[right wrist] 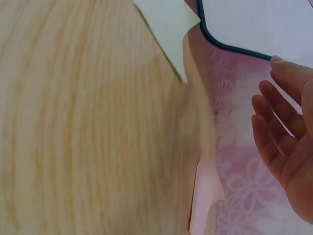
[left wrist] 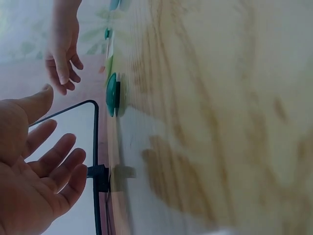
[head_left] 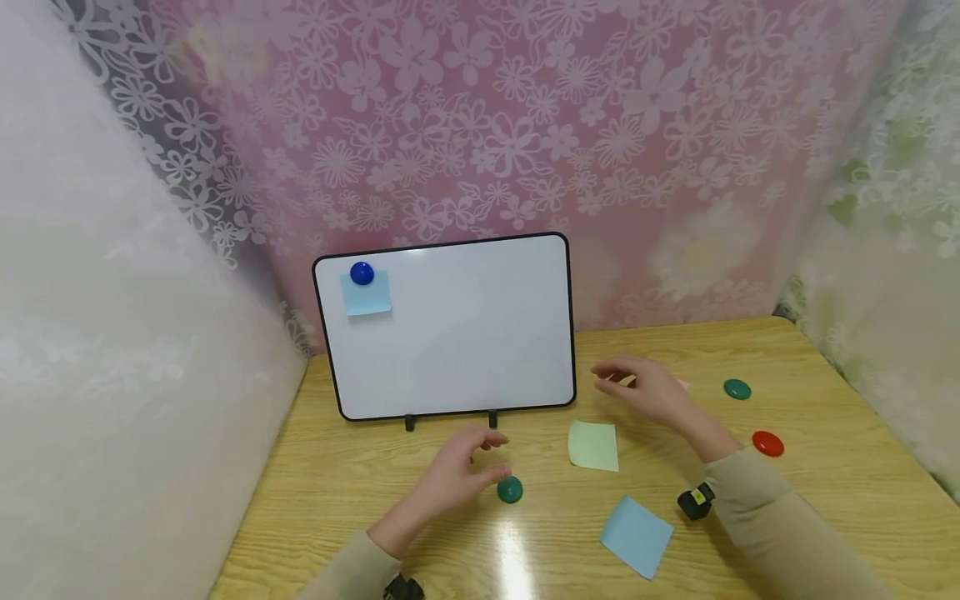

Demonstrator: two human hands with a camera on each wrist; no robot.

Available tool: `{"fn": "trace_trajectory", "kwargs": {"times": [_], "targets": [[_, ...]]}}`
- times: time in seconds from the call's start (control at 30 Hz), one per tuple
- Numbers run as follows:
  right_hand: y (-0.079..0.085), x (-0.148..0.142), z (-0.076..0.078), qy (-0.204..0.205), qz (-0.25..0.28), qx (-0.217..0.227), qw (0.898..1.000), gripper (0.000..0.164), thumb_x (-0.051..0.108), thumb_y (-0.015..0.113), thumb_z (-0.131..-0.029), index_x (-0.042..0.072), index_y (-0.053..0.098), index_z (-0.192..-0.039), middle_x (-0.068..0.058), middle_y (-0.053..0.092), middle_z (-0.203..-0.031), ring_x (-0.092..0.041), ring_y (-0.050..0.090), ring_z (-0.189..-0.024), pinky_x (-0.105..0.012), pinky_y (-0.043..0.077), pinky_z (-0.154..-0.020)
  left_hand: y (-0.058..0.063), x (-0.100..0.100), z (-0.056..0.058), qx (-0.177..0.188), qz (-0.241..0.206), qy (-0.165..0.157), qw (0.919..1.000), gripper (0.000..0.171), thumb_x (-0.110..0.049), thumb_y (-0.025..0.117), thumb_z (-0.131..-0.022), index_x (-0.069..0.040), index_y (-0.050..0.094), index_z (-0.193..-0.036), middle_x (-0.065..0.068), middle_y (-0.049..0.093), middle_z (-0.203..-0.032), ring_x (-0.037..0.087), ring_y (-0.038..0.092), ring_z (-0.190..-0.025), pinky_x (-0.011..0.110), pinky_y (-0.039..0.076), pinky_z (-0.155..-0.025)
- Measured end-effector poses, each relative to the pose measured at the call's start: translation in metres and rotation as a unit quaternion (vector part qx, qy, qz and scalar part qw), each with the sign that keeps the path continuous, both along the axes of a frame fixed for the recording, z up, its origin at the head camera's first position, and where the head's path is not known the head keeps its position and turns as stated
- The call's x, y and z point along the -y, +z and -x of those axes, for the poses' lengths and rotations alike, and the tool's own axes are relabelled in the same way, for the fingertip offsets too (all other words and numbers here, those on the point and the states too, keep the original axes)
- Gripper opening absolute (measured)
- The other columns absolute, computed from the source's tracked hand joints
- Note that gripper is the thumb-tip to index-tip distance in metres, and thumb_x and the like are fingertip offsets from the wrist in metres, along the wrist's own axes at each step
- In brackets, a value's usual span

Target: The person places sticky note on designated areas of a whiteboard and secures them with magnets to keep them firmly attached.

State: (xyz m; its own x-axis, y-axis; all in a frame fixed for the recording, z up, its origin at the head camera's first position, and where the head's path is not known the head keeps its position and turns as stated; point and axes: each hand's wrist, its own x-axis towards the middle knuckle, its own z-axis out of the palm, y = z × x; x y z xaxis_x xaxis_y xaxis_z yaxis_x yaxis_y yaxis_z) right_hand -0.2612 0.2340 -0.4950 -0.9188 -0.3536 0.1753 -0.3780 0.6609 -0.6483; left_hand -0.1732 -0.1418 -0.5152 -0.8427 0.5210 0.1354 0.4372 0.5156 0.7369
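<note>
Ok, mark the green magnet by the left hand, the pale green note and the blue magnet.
Green magnet [head_left: 510, 490], head view: middle of its top.
Pale green note [head_left: 593, 447], head view: middle of the sheet.
Blue magnet [head_left: 362, 273], head view: its middle.

Board [head_left: 457, 350] near worktop [head_left: 337, 500] back edge; note [head_left: 369, 300] under magnet [head_left: 362, 273], board's upper left; disc [head_left: 510, 490] before board; two discs [head_left: 737, 389] near right edge.

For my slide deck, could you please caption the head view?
Empty left hand near a green magnet, empty right hand beside a whiteboard where a blue magnet holds a blue note.
</note>
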Motion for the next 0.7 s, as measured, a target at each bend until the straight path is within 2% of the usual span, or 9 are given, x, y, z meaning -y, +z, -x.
{"fn": "trace_trajectory", "kwargs": {"times": [0.13,0.27,0.43,0.7], "targets": [[-0.006,-0.012,0.0,-0.003,-0.001,0.001,1.0,0.036,0.032,0.072,-0.106,0.008,0.074,-0.133,-0.006,0.074,-0.126,-0.025,0.07,-0.106,-0.048,0.06,-0.089,-0.001,-0.004,-0.001,0.001,0.001,-0.014,0.9999,0.045,-0.031,0.079,-0.101,-0.008,0.068,-0.137,0.009,0.069,-0.131,0.029,0.063,-0.118,0.045,0.056,-0.092],[-0.01,-0.023,0.0,-0.005,-0.002,0.012,1.0,0.037,0.031,0.071,-0.107,0.007,0.073,-0.135,-0.008,0.074,-0.127,-0.025,0.07,-0.108,-0.048,0.059,-0.091,-0.002,-0.007,-0.002,-0.004,0.012,-0.024,0.9996,0.044,-0.031,0.081,-0.099,-0.01,0.069,-0.136,0.003,0.068,-0.132,0.025,0.063,-0.119,0.044,0.055,-0.098],[-0.013,-0.037,-0.004,-0.009,-0.001,0.019,1.0,0.038,0.029,0.071,-0.107,0.004,0.072,-0.136,-0.011,0.074,-0.128,-0.029,0.07,-0.108,-0.052,0.059,-0.091,-0.003,-0.011,-0.004,-0.019,0.058,-0.044,0.9972,0.044,-0.031,0.082,-0.098,-0.011,0.07,-0.135,-0.002,0.067,-0.131,0.022,0.063,-0.118,0.038,0.052,-0.102],[-0.016,-0.062,-0.01,-0.034,-0.021,0.032,0.999,0.039,0.03,0.072,-0.106,0.006,0.071,-0.137,-0.012,0.074,-0.125,-0.032,0.07,-0.107,-0.052,0.06,-0.087,-0.002,-0.018,-0.008,-0.039,0.118,-0.067,0.9901,0.044,-0.035,0.083,-0.097,-0.016,0.07,-0.135,-0.006,0.065,-0.133,0.016,0.06,-0.123,0.037,0.051,-0.107]]}}
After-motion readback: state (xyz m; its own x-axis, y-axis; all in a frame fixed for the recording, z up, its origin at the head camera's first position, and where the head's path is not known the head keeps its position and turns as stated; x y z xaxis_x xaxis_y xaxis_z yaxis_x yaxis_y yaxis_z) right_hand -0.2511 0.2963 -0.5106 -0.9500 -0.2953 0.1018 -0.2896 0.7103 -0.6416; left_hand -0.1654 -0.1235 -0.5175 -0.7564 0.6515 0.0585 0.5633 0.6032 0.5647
